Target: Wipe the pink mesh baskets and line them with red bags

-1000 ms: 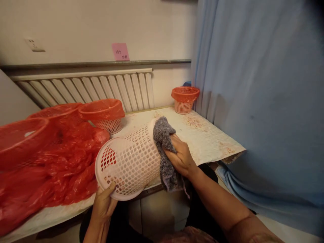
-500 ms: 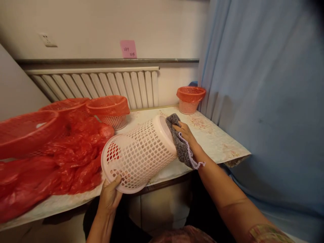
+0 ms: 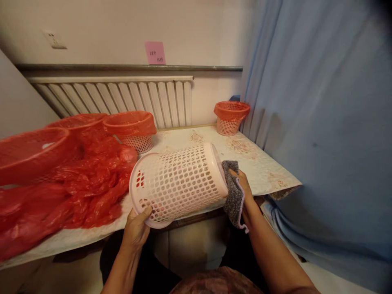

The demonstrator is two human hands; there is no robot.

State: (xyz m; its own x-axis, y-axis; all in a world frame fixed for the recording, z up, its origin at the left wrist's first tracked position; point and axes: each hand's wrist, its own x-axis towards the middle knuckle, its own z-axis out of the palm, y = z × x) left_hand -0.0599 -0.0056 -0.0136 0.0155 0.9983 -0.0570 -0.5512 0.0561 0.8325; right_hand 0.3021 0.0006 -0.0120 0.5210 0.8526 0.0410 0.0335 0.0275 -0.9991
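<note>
Compared with half a second ago, the pink basket [image 3: 186, 179] lies more level in the air, and the grey cloth [image 3: 234, 196] has slid lower along its base end; one second ago this cloth was pressed on the side wall. I judge from this that the wiping has passed from the wall to the base. The basket is in front of the person, over the near edge of the desk [image 3: 260, 163], its rim toward the left.

The left hand [image 3: 136, 228] grips the rim, thumb outside; its other fingers are mostly hidden. The right hand [image 3: 243, 183] is closed on the cloth, which covers part of the fingers. Whether the cloth presses the base at this instant, I cannot tell, because the base is turned away. The inside of the basket shows only through the holes. At left, the red bags [image 3: 92, 179] are cut off by the border.
</note>
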